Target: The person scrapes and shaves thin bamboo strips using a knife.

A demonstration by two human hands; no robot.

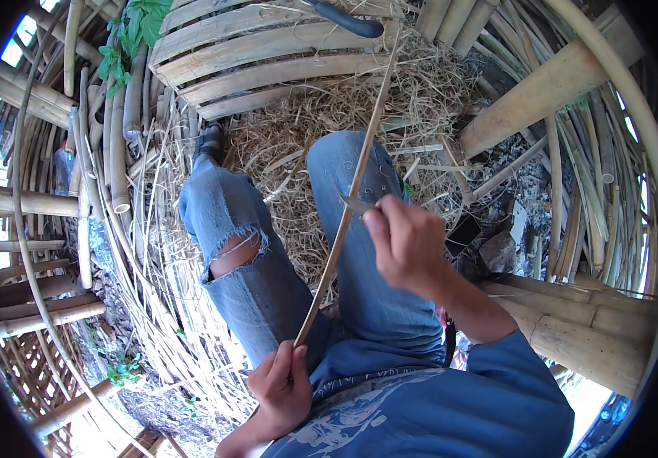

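Note:
My left hand (282, 385) is closed around the near end of a long, thin bamboo strip (354, 188), close to my waist. The strip slants up and away over my thigh toward the slatted bench at the far side. In my right hand (413, 244) is a knife (356, 204), held above my right thigh. Its short blade points left and lies against or just over the strip's middle; I cannot tell whether it touches. My fingers hide the handle.
Shavings (283, 130) cover the ground between and beyond my legs. A slatted bamboo bench (268, 53) stands ahead, with a dark curved handle (348, 19) on it. Thick bamboo poles (543, 95) lie at right, and bundles of split strips (161, 305) at left.

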